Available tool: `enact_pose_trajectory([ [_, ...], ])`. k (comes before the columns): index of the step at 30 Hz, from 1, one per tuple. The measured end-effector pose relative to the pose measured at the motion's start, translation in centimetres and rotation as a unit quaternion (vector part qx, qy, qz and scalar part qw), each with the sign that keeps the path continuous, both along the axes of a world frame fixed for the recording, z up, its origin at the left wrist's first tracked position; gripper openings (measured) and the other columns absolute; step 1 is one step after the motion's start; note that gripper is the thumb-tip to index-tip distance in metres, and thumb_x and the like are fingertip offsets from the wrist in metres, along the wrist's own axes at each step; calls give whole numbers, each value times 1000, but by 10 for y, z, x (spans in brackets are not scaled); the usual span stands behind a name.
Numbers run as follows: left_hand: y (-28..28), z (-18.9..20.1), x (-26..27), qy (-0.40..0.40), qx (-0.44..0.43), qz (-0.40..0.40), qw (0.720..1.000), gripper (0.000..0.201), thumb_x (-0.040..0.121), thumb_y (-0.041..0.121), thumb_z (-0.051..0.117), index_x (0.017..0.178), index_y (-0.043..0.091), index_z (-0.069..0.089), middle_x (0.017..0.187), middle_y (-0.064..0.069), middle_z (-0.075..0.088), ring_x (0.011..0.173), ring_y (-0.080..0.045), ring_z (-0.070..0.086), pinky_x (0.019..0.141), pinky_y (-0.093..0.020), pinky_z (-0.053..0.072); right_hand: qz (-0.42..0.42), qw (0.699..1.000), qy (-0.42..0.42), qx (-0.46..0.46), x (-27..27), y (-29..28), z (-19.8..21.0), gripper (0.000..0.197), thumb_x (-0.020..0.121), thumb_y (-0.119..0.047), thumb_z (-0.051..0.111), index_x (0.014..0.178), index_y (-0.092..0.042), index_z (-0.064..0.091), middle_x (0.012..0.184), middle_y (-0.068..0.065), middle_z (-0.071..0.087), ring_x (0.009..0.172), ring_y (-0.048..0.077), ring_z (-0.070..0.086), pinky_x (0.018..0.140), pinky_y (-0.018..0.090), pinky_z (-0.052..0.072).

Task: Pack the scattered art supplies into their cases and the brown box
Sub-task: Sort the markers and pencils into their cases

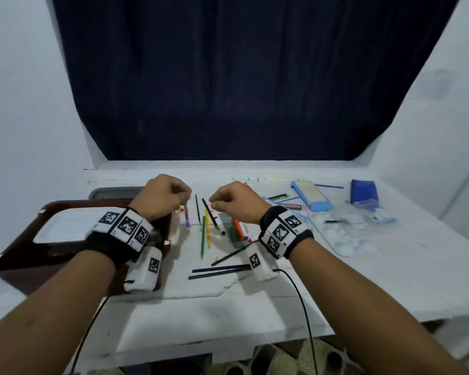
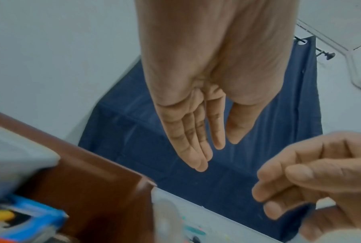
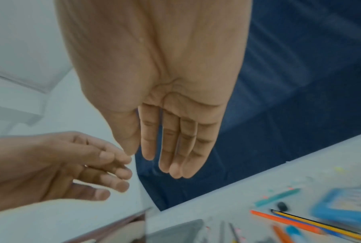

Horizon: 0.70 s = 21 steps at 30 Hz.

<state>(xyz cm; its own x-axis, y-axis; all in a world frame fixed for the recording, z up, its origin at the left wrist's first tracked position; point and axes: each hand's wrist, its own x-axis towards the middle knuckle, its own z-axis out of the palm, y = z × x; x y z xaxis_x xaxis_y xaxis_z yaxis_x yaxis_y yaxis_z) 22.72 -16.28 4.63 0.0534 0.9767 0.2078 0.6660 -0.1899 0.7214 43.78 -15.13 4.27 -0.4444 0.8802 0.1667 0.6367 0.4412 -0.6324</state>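
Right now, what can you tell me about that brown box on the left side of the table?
The brown box is a wide, shallow, reddish-brown case that looks like wood or glossy plastic, with a raised rim. It lies open and flat at the table's left edge. A white rectangular tray or lid rests inside it, and the left wrist view shows blurred colourful supplies there too. The left hand hovers above its right rim without touching.

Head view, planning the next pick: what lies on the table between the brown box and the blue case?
In the head view, loose pencils and markers lie scattered between the brown box and the blue case, below both hands.
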Motion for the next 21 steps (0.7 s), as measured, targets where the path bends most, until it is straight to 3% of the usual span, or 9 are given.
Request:
enact_pose_trajectory([
  [4,22,-20,79,-16,-36,-46,998,12,87,10,67,83,19,73,82,-5,73,84,-27,70,83,-44,58,-23,998,-37,-40,83,3,-38,17,92,-19,65,101,-7,74,98,6,72,86,17,64,79,27,49],
  [8,44,-53,162,5,-56,-84,995,9,88,12,67,87,17,74,89,0,72,91,-19,68,84,-35,55,-42,992,-96,-77,175,13,-69,20,92,-21,65,105,-8,73,110,7,71,89,10,59,78,20,44],
  [11,57,-78,211,28,-76,-97,992,11,88,13,67,92,9,76,92,0,73,88,-13,66,86,-31,53,-61,984,-129,-107,239,29,-88,24,90,-28,68,108,-12,72,114,4,69,94,12,61,85,24,48],
  [16,93,-104,274,86,-105,-102,986,14,89,18,65,100,14,73,105,0,70,100,-14,62,80,-23,46,-121,976,-149,-107,325,61,-99,25,89,-32,66,108,-17,71,117,0,67,100,14,61,85,24,44],
  [19,112,-113,311,140,-100,-103,980,19,89,18,62,104,15,73,116,-1,66,110,-19,59,86,-26,45,-195,960,-182,-81,365,79,-101,32,89,-30,63,117,-14,66,125,5,61,113,23,56,96,30,43],
  [21,121,-120,334,181,-100,-117,971,21,89,19,61,106,17,72,122,-2,63,112,-22,57,90,-31,47,-236,940,-231,-81,379,91,-106,43,88,-37,62,126,-16,57,131,10,54,120,30,50,101,36,40],
])
